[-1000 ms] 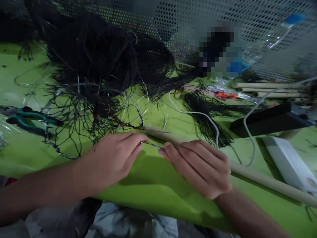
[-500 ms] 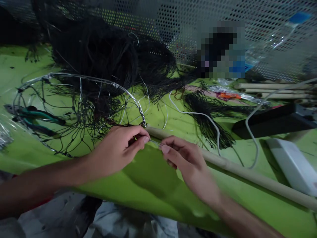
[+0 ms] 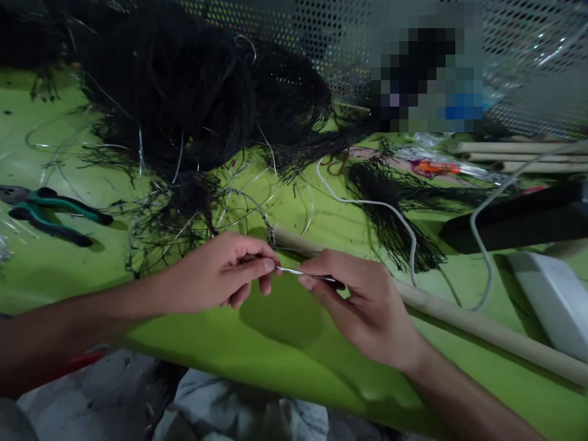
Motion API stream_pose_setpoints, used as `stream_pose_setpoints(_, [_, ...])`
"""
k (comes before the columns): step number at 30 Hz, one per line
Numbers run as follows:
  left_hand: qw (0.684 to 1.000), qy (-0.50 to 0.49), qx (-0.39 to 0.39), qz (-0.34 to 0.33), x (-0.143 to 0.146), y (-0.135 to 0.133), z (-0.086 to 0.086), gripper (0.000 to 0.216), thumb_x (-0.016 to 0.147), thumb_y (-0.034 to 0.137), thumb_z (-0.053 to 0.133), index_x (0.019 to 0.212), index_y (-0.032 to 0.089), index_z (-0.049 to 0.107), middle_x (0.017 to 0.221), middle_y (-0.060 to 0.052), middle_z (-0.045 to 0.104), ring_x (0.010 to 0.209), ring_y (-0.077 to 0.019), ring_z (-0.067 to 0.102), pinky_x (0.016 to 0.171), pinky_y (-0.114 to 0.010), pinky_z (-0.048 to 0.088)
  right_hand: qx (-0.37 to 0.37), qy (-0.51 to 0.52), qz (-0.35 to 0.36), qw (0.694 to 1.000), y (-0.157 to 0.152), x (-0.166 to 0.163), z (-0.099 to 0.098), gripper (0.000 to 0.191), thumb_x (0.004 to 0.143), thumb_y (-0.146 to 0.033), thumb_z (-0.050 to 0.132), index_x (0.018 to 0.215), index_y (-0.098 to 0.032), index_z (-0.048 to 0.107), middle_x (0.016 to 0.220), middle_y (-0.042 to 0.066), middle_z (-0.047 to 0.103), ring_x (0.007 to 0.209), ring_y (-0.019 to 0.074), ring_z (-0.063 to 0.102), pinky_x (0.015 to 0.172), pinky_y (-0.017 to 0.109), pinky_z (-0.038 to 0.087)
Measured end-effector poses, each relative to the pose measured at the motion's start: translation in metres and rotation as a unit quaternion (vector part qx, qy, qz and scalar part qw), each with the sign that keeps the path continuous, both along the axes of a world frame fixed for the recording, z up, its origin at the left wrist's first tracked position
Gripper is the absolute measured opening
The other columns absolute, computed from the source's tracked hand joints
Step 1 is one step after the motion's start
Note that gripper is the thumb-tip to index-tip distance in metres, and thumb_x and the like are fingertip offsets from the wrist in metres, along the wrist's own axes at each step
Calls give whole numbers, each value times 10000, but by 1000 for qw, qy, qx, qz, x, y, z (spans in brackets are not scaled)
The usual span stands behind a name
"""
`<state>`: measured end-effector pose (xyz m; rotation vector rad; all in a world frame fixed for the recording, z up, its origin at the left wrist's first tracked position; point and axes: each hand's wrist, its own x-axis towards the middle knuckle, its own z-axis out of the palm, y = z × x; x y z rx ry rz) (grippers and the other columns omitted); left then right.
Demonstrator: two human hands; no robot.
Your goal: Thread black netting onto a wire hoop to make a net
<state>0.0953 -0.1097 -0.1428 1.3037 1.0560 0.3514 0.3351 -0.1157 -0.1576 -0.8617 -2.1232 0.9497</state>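
Observation:
My left hand [image 3: 220,275] and my right hand [image 3: 362,303] pinch the two ends of a short stretch of thin metal wire [image 3: 289,271] just above the green table [image 3: 285,343]. The wire runs on to a wire hoop [image 3: 243,202] with black netting on it, lying flat behind my left hand. A long pale wooden stick [image 3: 463,321] passes under my right hand and runs off to the right. A big heap of black net [image 3: 184,98] fills the back of the table.
Green-handled pliers [image 3: 50,211] lie at the far left. A white cable [image 3: 404,226] loops across the middle. At right are a white box [image 3: 555,300], a black bar [image 3: 514,217], more pale sticks [image 3: 514,150] and a perforated metal screen [image 3: 528,67] behind.
The wire hoop stood up half a second ago and now lies low and flat again. My right hand has slid along the wire and turned, and both hands sit slightly lower.

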Motion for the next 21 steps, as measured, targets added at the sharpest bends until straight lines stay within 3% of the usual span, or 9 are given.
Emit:
stream_pose_setpoints(5, [999, -13, -17, 26, 4, 0, -2, 175, 1037, 267, 533, 1001, 161, 667, 818, 20, 690, 462, -5, 536, 427, -111, 382, 74, -11, -39, 996, -3, 1, -8, 170, 960, -65, 639, 1037, -211, 681, 807, -6, 671, 663, 110, 588, 596, 246, 447])
stream_pose_setpoints(9, [998, -10, -40, 43, 7, -1, -5, 173, 1034, 272, 519, 1006, 156, 644, 813, 15, 678, 462, -24, 555, 407, -124, 382, 184, -66, -81, 977, -3, 1, -11, 165, 936, -77, 668, 993, -229, 693, 780, 12, 707, 674, 160, 583, 643, 324, 455])
stream_pose_setpoints(12, [999, -6, -16, 50, 9, -2, -13, 158, 1026, 272, 527, 1031, 162, 640, 840, 3, 685, 519, -53, 612, 431, -142, 422, 249, -123, -105, 955, 3, 3, -11, 115, 919, -144, 701, 938, -255, 724, 891, 58, 740, 844, 248, 651, 744, 413, 483])
stream_pose_setpoints(14, [999, 0, 10, 45, 9, -2, -18, 162, 1023, 268, 520, 1056, 165, 641, 883, -13, 699, 575, -76, 654, 471, -165, 468, 230, -134, -100, 959, 9, 5, -12, 97, 938, -171, 676, 915, -245, 735, 1097, 111, 728, 1037, 300, 677, 837, 461, 525])
stream_pose_setpoints(17, [996, 49, 77, 24, 9, -1, -22, 235, 1026, 296, 505, 1172, 182, 649, 879, -27, 720, 636, -123, 689, 531, -218, 513, 175, -129, -69, 974, 17, 8, -15, 130, 968, -161, 623, 905, -211, 725, 1333, 152, 664, 1206, 303, 669, 944, 464, 562])
stream_pose_setpoints(21, [960, 176, 213, -41, 7, 0, -17, 369, 1039, 350, 491, 1368, 220, 598, 924, -58, 766, 819, -211, 749, 702, -310, 564, 165, -132, -45, 976, 24, 8, -21, 161, 975, -135, 593, 880, -203, 704, 1312, 146, 695, 1178, 291, 678, 959, 462, 571])
